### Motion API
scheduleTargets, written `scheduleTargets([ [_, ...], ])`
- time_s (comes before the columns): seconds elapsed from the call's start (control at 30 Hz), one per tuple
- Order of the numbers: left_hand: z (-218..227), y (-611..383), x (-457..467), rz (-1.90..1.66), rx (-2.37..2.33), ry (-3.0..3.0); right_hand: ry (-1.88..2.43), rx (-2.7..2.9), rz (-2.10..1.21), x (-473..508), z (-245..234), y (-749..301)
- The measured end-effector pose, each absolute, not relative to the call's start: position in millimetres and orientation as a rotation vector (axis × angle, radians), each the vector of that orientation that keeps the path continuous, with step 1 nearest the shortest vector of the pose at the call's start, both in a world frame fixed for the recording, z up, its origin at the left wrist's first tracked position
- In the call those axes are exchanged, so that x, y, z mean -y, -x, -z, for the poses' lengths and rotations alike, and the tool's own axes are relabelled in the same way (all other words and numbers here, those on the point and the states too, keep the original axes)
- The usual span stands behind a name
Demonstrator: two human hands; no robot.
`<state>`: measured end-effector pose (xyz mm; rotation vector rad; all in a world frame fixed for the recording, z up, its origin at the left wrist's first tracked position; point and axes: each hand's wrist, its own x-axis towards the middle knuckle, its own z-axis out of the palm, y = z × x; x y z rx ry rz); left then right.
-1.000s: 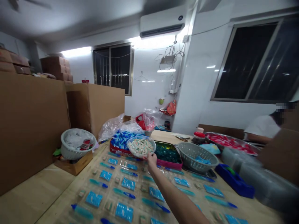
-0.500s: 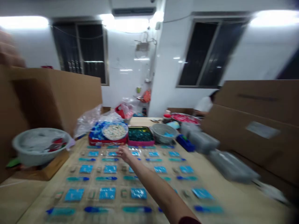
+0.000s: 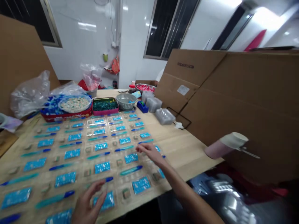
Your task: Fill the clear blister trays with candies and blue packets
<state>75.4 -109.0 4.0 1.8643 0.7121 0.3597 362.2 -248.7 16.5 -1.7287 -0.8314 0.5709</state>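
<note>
Rows of clear plastic trays (image 3: 120,182) cover the table, holding blue packets (image 3: 102,167), pen-like teal sticks with dark blue ends (image 3: 131,170) and small brownish blocks (image 3: 126,193). My left hand (image 3: 88,203) is low over the near trays, thumb and fingers apart with nothing seen between them. It partly hides a blue packet and a teal stick. My right hand (image 3: 150,152) hovers above the right-hand columns, beside a blue packet (image 3: 131,158). Its fingers are bent and pressed together; whatever they hold, if anything, is too small to make out.
At the back are a red tray of blue pieces with a bowl of small blocks (image 3: 76,104), a pink-rimmed tin (image 3: 105,107) and a grey basket (image 3: 126,101). Stacked clear trays (image 3: 164,116), a tumbler (image 3: 225,144) and cardboard walls (image 3: 196,77) flank the right side.
The view has swung right and down. My right arm has drawn back from the far row to the nearer right side. My left hand has come into view.
</note>
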Motion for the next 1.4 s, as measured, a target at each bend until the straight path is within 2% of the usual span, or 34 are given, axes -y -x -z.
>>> scheduleTargets([
  [0.17, 14.1, -108.5, 135.0, -0.462, -0.366, -2.605, 2.009, 1.067, -0.523, 349.4, -17.3, -374.7],
  [0.3, 17.2, -133.3, 157.3, -0.196, -0.229, -2.821, 2.184, 1.395, -0.59, 388.1, -10.9, -376.3],
  [0.57, 18.3, -162.6, 172.0, -0.007, -0.227, -2.89, 2.247, 1.78, -0.435, 385.4, 17.4, -394.6],
  [1.4, 24.1, -161.8, 189.2, 0.174, -0.235, -2.92, 2.209, 1.871, -0.427, 389.3, 21.2, -394.4],
])
